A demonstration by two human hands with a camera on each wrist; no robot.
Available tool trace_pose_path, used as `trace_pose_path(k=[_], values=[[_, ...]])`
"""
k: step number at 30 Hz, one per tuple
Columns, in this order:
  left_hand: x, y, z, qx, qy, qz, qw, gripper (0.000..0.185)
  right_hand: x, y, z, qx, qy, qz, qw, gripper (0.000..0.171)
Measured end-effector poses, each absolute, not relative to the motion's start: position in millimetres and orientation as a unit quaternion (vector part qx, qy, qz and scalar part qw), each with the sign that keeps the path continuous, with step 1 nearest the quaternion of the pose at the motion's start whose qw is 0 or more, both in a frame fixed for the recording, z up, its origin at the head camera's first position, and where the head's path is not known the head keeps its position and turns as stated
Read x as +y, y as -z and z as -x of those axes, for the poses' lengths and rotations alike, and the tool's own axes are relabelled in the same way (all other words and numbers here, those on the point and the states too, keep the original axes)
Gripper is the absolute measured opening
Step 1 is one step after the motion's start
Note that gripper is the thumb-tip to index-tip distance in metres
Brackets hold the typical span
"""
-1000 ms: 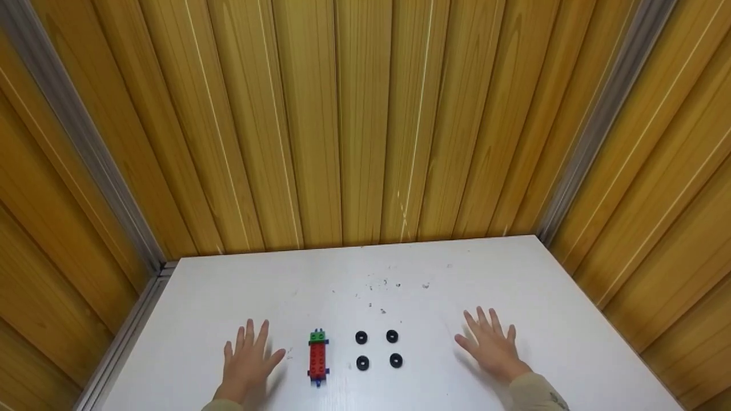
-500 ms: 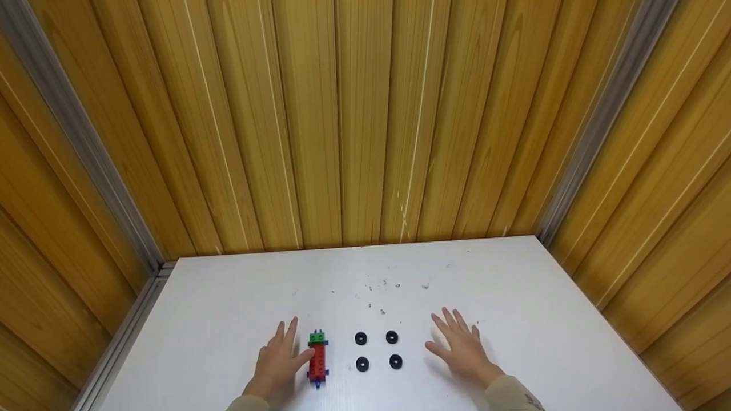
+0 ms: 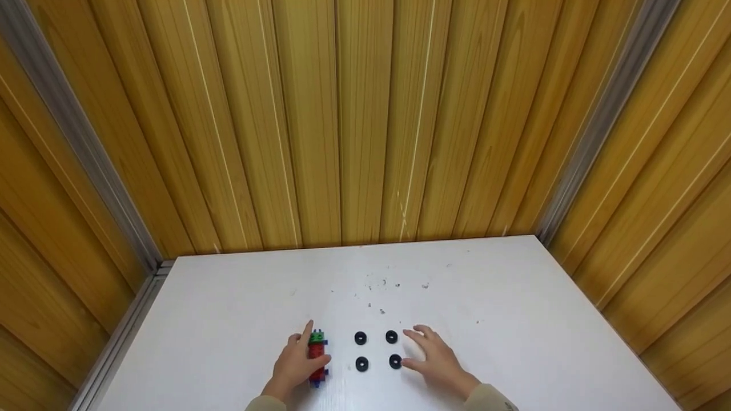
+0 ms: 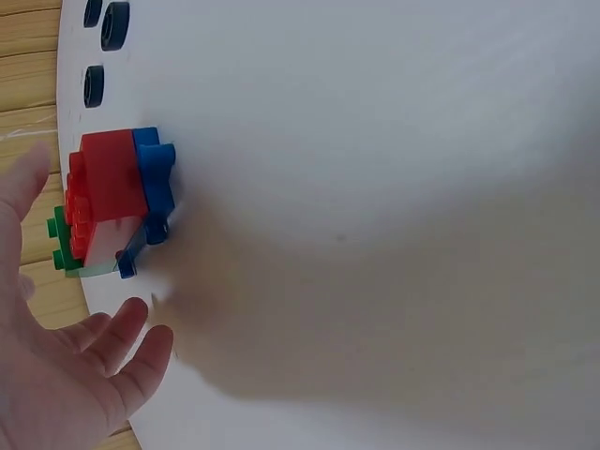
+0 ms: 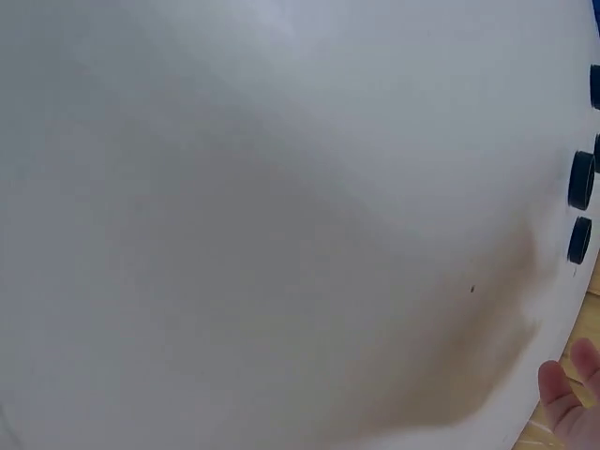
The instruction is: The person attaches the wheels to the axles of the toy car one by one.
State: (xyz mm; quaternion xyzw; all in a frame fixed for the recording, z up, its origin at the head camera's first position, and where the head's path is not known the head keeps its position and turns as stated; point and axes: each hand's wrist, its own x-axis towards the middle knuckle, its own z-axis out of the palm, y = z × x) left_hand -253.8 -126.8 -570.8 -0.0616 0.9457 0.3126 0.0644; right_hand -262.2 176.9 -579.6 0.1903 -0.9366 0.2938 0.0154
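Observation:
A toy car body of red and green building bricks (image 4: 114, 173) on blue axle pieces stands on the white table. My left hand (image 3: 294, 362) reaches over it from the left. In the left wrist view the thumb is above the bricks and the fingers are beside them, with a gap showing. Several small black wheels lie in two rows to the right of the car body, among them a far left wheel (image 3: 360, 338) and a near left one (image 3: 361, 363). My right hand (image 3: 437, 359), fingers loosely bent, is just right of the near right wheel (image 3: 395, 361); whether its thumb touches that wheel is unclear.
The white table (image 3: 228, 297) has dark scuff marks (image 3: 382, 282) beyond the wheels. Wood-patterned panels (image 3: 365, 125) rise behind it and along both sides, with grey metal posts (image 3: 114, 165) at the corners.
Both hands have moved inward: the left one rightward over the car body, the right one leftward up to the wheels, its fingers bending more. Car body and wheels have stayed in place.

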Motion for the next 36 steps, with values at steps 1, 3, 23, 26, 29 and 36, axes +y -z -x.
trace_pose_path(k=[1,3,23,26,29,36], values=[[-125.7,571.0,253.8,0.946,-0.312,0.061,0.066,0.087,174.7,580.0,261.7,-0.936,-0.295,-0.192,0.015,0.061],[-123.9,571.4,253.8,0.946,-0.309,0.063,0.069,0.085,170.5,580.8,260.4,-0.931,-0.307,-0.196,0.007,0.058],[-112.6,579.5,256.3,0.931,-0.342,0.099,0.075,0.074,143.4,590.0,257.3,-0.921,-0.347,-0.167,-0.050,0.047],[-113.5,579.4,255.7,0.931,-0.346,0.094,0.068,0.073,142.6,593.3,257.6,-0.926,-0.336,-0.164,-0.045,0.047],[-114.0,578.3,255.3,0.932,-0.344,0.093,0.067,0.073,142.0,596.7,257.8,-0.933,-0.320,-0.160,-0.038,0.045],[-114.1,573.2,254.1,0.932,-0.344,0.092,0.064,0.070,140.6,600.5,256.4,-0.943,-0.294,-0.157,-0.009,0.036]])
